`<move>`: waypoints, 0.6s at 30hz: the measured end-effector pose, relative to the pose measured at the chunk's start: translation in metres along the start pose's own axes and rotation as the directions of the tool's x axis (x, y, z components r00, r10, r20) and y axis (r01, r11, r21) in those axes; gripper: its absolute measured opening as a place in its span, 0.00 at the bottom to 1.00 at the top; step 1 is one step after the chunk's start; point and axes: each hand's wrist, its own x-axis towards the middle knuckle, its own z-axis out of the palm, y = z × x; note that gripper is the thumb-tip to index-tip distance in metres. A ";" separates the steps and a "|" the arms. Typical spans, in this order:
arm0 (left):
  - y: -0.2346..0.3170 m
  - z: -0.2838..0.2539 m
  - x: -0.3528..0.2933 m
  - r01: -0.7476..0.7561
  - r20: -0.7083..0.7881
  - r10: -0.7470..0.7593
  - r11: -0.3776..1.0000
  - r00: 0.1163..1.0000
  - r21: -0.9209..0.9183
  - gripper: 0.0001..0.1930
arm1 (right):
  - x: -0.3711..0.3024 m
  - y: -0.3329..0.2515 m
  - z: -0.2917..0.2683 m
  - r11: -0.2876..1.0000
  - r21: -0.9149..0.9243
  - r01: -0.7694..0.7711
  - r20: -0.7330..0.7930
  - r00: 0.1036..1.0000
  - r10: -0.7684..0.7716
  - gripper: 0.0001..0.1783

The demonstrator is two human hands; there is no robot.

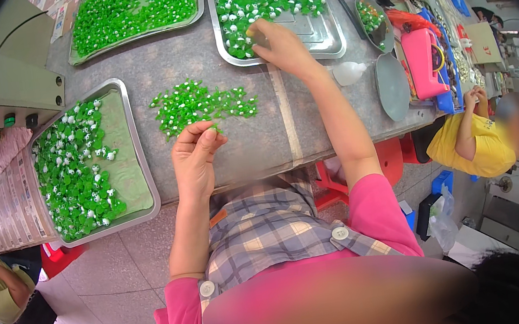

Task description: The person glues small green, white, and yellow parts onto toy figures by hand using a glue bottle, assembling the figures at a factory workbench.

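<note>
My left hand is raised over the near part of the table, its thumb and fingers pinched on a small green plastic piece. Just beyond it lies a loose pile of small green pieces with white dots. My right hand reaches over the near left corner of a metal tray. Its thumb and forefinger are apart, close to the green pieces with white ball-like heads in that tray; I see nothing held between them.
Another metal tray of green and white pieces stands at left, and one full of small green ones at far left. A machine housing rises at left. Right of my arm are a white bottle, grey dish and co-worker in yellow.
</note>
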 end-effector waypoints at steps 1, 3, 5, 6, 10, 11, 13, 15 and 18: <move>0.000 0.002 0.000 0.008 0.026 -0.008 1.000 1.000 -0.007 0.05 | -0.001 -0.001 -0.002 1.000 0.000 -0.001 0.002 1.000 0.001 0.13; 0.000 0.003 0.001 0.015 0.050 -0.015 1.000 0.999 -0.014 0.05 | -0.007 -0.006 -0.010 0.999 -0.002 -0.045 -0.051 0.998 0.045 0.14; 0.002 0.005 0.000 0.004 0.072 -0.008 0.998 0.997 0.062 0.05 | -0.022 -0.026 -0.030 0.976 0.142 -0.167 0.001 0.986 0.168 0.16; 0.000 0.005 0.000 0.002 0.065 -0.006 0.998 0.998 0.062 0.05 | -0.033 -0.038 -0.035 0.917 0.276 -0.288 0.070 0.957 0.280 0.17; -0.008 0.015 0.002 -0.003 0.167 -0.008 0.998 0.986 0.066 0.05 | -0.078 -0.062 -0.020 0.660 0.690 -0.298 0.193 0.954 0.230 0.17; -0.009 0.019 0.001 0.009 0.201 -0.023 0.998 0.979 0.069 0.05 | -0.085 -0.066 -0.014 0.589 0.748 -0.306 0.217 0.951 0.219 0.15; -0.011 0.025 0.000 0.008 0.208 -0.026 0.996 0.978 0.086 0.06 | -0.094 -0.070 -0.005 0.508 0.803 -0.312 0.240 0.949 0.205 0.14; -0.012 0.024 0.001 0.006 0.218 -0.029 0.995 0.975 0.103 0.06 | -0.098 -0.073 0.000 0.361 0.868 -0.340 0.284 0.938 0.200 0.14; -0.014 0.018 0.000 0.057 0.241 -0.079 0.994 0.967 0.098 0.06 | -0.100 -0.079 0.002 0.104 0.910 -0.401 0.372 0.901 0.224 0.13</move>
